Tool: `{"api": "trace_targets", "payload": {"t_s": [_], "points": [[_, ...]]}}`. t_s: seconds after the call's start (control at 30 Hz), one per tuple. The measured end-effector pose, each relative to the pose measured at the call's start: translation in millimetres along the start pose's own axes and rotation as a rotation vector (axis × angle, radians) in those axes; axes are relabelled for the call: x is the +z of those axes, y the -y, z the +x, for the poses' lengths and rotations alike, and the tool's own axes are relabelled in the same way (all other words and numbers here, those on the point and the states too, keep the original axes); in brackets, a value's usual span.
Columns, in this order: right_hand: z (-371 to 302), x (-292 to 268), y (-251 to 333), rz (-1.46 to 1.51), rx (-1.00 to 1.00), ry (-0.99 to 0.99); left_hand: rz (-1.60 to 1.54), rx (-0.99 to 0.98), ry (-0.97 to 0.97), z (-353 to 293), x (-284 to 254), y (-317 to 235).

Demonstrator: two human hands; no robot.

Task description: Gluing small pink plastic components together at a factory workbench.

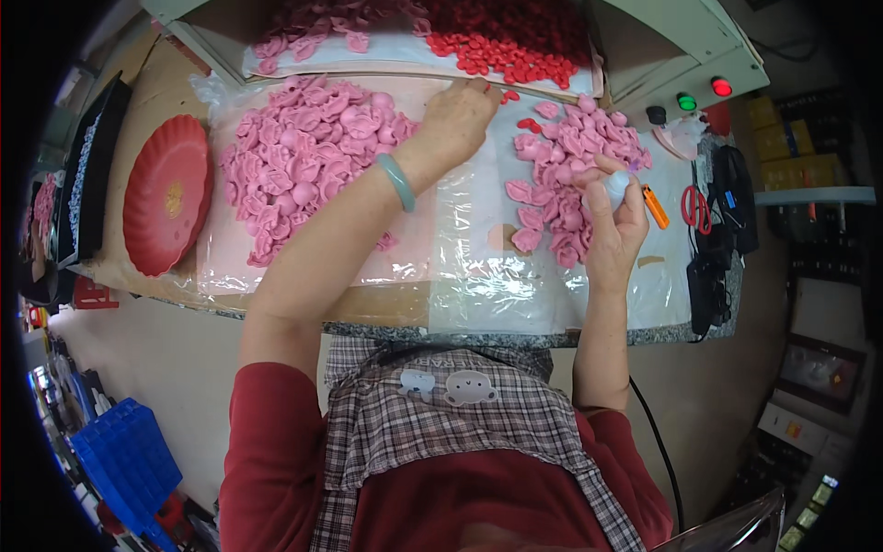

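My left hand [463, 118], with a jade-green bangle [395, 181] on its wrist, reaches across the bench to the front lip of a metal box. Its fingers are bent together right beside small loose red pieces [509, 96]; what they pinch, if anything, is hidden. In my right hand [618, 221] is a small pale-blue bottle [617, 186], held tilted above a pile of pink petal-like pieces [561, 170]. A larger heap of such pink pieces, with round ones among them [299, 161], lies left of my left forearm.
Inside the metal box [681, 55], with lit green and red lamps, lie many red pieces [515, 60] and more pink ones [322, 28]. A scalloped red dish [167, 195] stands left. An orange lighter [655, 207] and red-handled scissors [696, 210] lie right. Plastic sheet [478, 285] covers the bench.
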State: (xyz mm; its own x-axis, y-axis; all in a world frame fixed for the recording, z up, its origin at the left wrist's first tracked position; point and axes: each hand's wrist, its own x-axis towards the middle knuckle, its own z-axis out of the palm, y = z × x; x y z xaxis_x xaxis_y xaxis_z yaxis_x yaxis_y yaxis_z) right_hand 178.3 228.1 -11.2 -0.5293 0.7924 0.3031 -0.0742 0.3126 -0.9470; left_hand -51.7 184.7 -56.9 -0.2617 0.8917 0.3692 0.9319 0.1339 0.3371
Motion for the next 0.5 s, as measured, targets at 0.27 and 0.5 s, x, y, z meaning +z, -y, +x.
{"api": "trace_targets", "payload": {"t_s": [0.27, 0.5], "points": [[-28.1, -68.8, -2.3, -0.219, -0.130, -0.108, -0.201, 0.069, -0.109, -18.6, -37.1, -8.4], [-41.3, -125.0, -31.3, -0.405, 0.002, -0.282, -1.067, -0.273, 0.212, -90.1, -82.2, -49.6]]}}
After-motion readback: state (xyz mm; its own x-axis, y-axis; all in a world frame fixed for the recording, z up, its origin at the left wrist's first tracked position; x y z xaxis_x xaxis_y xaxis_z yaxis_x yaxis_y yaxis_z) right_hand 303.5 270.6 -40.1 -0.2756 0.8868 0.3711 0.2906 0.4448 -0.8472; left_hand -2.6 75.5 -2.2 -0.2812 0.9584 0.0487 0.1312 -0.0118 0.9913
